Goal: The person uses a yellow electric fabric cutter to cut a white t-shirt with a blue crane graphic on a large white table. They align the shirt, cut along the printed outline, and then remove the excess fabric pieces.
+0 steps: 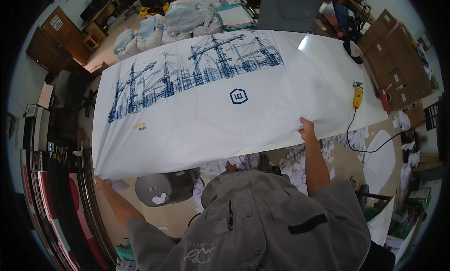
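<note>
A wide sheet of white fabric (187,114) covers most of the table, printed with dark blue cranes and scaffolding along its far side. Faint curved outlines, a small hexagon badge and some small lettering also mark it. My left hand (103,183) grips the cloth's near left corner, past the table edge. With fingers closed, my right hand (307,129) pinches its near edge on the right, pulling creases into it. On the table's right part lies a yellow electric cutter (357,96) with a black cord, apart from both hands.
The white tabletop (370,76) shows at the right, with a dark and white cap (352,52) on it. Cardboard boxes (398,60) stand beyond. A grey bin (164,189) sits below the near edge, among paper or fabric scraps (295,163). Stuffed sacks (187,17) line the far side.
</note>
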Demonstrator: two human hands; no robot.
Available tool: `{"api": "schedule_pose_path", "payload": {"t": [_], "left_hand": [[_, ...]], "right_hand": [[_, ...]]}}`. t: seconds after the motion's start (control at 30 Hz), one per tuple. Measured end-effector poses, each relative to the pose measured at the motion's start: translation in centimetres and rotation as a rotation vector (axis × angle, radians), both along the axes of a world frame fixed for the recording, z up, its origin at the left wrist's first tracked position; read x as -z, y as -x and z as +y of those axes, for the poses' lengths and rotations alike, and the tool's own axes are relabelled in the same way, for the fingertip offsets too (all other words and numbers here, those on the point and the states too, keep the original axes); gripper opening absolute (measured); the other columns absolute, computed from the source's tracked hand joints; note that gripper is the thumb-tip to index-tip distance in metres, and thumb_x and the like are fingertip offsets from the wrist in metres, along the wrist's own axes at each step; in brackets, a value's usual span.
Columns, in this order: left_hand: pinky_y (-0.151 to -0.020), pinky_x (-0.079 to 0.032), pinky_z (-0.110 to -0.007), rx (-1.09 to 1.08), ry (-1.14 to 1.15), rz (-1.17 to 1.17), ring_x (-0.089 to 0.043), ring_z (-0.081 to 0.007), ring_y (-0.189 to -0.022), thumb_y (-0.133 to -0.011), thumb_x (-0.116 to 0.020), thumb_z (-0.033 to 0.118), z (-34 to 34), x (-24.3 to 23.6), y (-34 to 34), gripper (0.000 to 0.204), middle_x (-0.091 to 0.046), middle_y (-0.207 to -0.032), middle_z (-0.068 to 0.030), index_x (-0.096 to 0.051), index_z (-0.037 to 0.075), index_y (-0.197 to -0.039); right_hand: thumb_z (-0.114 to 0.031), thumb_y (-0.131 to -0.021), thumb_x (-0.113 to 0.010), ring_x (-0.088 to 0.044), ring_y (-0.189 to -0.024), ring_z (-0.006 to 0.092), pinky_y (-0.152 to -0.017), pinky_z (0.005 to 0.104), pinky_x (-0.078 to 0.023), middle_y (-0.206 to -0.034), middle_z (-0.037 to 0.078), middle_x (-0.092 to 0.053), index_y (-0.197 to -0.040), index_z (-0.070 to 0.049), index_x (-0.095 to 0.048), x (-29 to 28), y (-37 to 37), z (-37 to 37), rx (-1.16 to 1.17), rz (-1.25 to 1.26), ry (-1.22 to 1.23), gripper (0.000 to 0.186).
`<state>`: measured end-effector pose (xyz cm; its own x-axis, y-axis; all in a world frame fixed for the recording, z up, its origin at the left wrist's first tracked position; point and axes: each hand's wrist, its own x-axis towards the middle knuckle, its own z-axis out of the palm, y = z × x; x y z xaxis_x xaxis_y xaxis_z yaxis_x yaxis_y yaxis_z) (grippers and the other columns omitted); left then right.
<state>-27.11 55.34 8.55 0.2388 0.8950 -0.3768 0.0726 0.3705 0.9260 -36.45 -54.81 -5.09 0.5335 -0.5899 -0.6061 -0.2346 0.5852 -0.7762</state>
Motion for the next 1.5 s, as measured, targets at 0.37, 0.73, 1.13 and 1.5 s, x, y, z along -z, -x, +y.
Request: {"api": "schedule_pose_path", "payload": {"t": [0.37,0.73,1.13,1.5], "left_hand": [[-0.105,-0.048,-0.056,-0.197,0.077,0.178,-0.060,-0.0335,-0.127,-0.094,-0.067,0.043,-5.8,-4.0,-1.2,0.064,-0.063,-0.143,-0.0141,-0.059,0.001,-0.141],[-0.092,-0.057,-0.052,0.382,-0.695,0.801,-0.064,-0.0424,-0.120,-0.086,-0.079,0.064,-33.4,11.3,-9.6,0.096,-0.059,-0.134,-0.0296,-0.048,-0.013,-0.135],[-0.128,-0.005,-0.065,1.131,-1.235,0.703,-0.006,-0.0413,-0.164,-0.108,-0.049,0.053,-58.4,9.7,-6.2,0.085,-0.012,-0.176,-0.0242,-0.019,-0.001,-0.167],[-0.126,-0.004,-0.070,1.177,-1.170,0.903,-0.003,-0.0390,-0.165,-0.109,-0.036,0.064,-61.1,10.3,-4.3,0.089,-0.006,-0.178,-0.0190,-0.013,0.003,-0.170]], "right_hand": [[-0.022,-0.091,-0.081,-0.067,-0.080,0.0229,-0.057,0.0331,-0.054,-0.100,0.011,-0.070,-0.113,-0.001,-0.069,-2.7,3.1,-0.1,-0.038,0.214,0.141,0.033],[-0.037,-0.086,-0.083,-0.072,-0.080,0.0290,-0.060,0.0388,-0.055,-0.083,0.020,-0.073,-0.100,0.008,-0.071,-3.3,5.3,-2.6,-0.325,0.651,0.474,0.048],[-0.055,-0.090,-0.074,-0.066,-0.121,0.0452,-0.105,0.0494,-0.052,-0.126,0.027,-0.071,-0.125,0.002,-0.070,-9.4,-0.4,-5.8,-0.570,0.807,1.142,0.067],[-0.067,-0.099,-0.053,-0.023,-0.160,0.0385,-0.121,0.0692,-0.030,-0.175,0.015,-0.023,-0.167,-0.016,-0.029,-1.8,-4.8,-18.0,-0.676,0.810,1.348,0.088]]}}
